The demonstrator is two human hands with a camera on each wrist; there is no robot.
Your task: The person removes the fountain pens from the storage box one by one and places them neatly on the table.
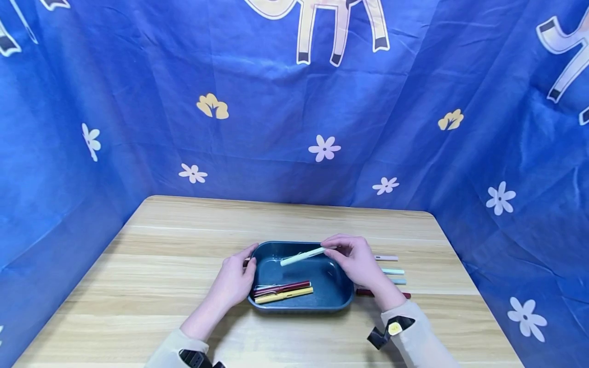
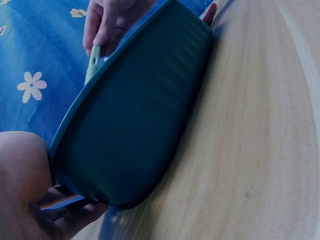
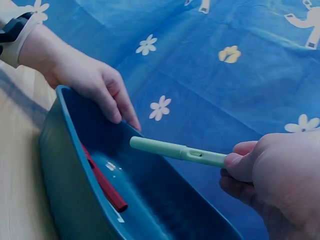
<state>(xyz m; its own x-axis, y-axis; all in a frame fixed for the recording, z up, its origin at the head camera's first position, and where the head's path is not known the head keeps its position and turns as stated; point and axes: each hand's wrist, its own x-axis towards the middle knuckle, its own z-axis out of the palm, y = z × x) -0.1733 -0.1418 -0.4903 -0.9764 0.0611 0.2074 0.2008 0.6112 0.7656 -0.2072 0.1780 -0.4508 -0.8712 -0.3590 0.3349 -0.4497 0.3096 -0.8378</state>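
Note:
A dark blue rectangular tray (image 1: pixel 329 286) stands on the wooden table. My left hand (image 1: pixel 236 278) grips its left end, thumb at the rim and fingers against the outer wall. Over the far half of the tray, my right hand (image 1: pixel 356 260) pinches a mint-green pen (image 3: pixel 177 150) by one end between thumb and fingertips. The pen slants, its free end pointing left and toward me above the tray floor. Inside, at the near left, lie a dark red pen (image 1: pixel 294 285) and a yellow pen (image 1: pixel 285 295), with a paler one partly hidden behind them.
Right of the tray, pens lie in a loose column: a lilac one (image 1: pixel 385 258), a pale mint one (image 1: pixel 393 272), a light blue one (image 1: pixel 398 281) and a dark red one (image 1: pixel 365 292), partly covered by the right forearm. A blue patterned curtain (image 1: pixel 276 168) surrounds the table.

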